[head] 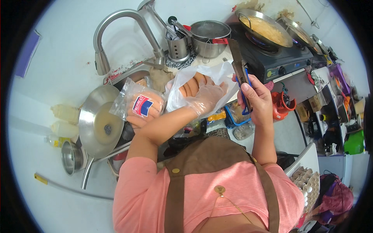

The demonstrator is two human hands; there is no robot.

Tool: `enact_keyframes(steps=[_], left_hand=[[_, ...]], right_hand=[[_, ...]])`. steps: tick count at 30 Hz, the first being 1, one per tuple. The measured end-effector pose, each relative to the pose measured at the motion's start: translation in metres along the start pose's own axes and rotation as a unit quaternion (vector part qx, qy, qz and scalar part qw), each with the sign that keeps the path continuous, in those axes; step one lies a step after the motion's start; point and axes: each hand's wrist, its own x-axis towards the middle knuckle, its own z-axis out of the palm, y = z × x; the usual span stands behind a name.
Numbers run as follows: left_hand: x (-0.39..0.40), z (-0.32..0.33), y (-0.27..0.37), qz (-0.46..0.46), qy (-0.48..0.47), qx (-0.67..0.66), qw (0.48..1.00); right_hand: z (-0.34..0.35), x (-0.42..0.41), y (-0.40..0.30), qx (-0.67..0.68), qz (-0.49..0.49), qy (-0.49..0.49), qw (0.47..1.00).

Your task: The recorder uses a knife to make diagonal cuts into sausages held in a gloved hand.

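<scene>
My left hand (210, 96), in a clear plastic glove, reaches into a white plastic bag (177, 80). It rests against several orange-brown sausages (189, 87) there; whether its fingers grip one is hidden. A clear Promeat pack (145, 104) of sausages sits beside the bag, next to my left forearm. To the right of the bag, my bare right hand (255, 97) is shut on a long, flat, dark stained tool (239, 68) with blue edges. The tool points up and away from me; its exact kind is unclear.
A wok (266, 29) of bubbling oil sits over a lit flame on the gas stove (279, 65). A steel pot (210, 48) with a mesh strainer, a utensil holder (178, 48) and a faucet (100, 62) stand behind. At left is a wide pan (93, 102) holding cloudy liquid.
</scene>
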Motion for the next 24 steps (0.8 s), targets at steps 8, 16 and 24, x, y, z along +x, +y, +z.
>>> enact_keyframes(steps=[8, 16, 24], left_hand=[[0.007, 0.020, -0.017, 0.043, 0.091, -0.047, 0.994], [0.006, -0.052, -0.045, -0.213, -0.222, -0.435, 0.846], [0.011, -0.042, -0.049, -0.241, -0.192, -0.445, 0.841]], right_hand=[[-0.003, -0.003, -0.005, 0.016, -0.017, 0.020, 1.000], [-0.010, -0.004, -0.007, 0.008, -0.016, 0.018, 1.000], [-0.007, -0.002, -0.001, 0.008, -0.015, 0.023, 1.000]])
